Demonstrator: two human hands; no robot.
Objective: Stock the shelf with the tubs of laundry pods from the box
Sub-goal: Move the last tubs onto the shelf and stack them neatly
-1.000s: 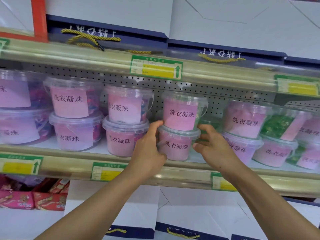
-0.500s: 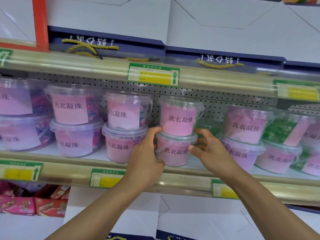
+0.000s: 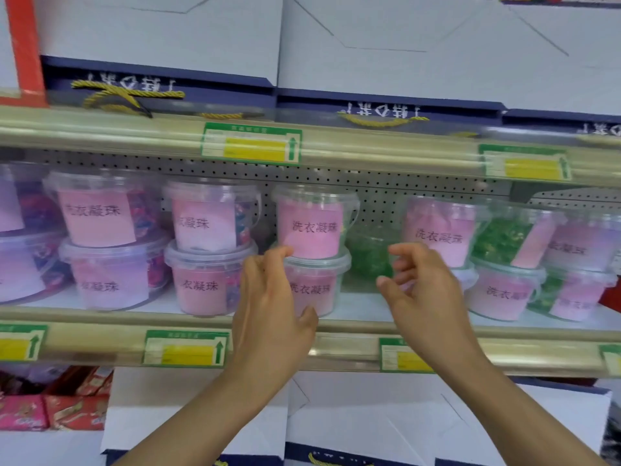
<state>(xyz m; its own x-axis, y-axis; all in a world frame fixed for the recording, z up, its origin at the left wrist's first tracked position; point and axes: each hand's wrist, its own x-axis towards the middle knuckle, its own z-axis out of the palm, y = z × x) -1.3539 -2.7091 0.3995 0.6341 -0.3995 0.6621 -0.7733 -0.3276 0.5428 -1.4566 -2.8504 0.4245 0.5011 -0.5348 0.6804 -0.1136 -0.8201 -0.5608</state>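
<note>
- On the middle shelf (image 3: pixel 363 307), a two-high stack: top tub (image 3: pixel 311 223) sits on the bottom tub (image 3: pixel 316 284), both clear with pink labels.
- Left hand (image 3: pixel 272 317) is in front of the bottom tub's left side, fingers loosely curled, gripping nothing; can't tell if they touch it.
- Right hand (image 3: pixel 423 290) hangs in the gap to the right, fingers bent and empty.
- Green-pod tub (image 3: pixel 368 253) sits further back in that gap, more stacked tubs (image 3: pixel 208 243) crowd both sides.
- Price tags (image 3: pixel 251 144) run along the rails.
</note>
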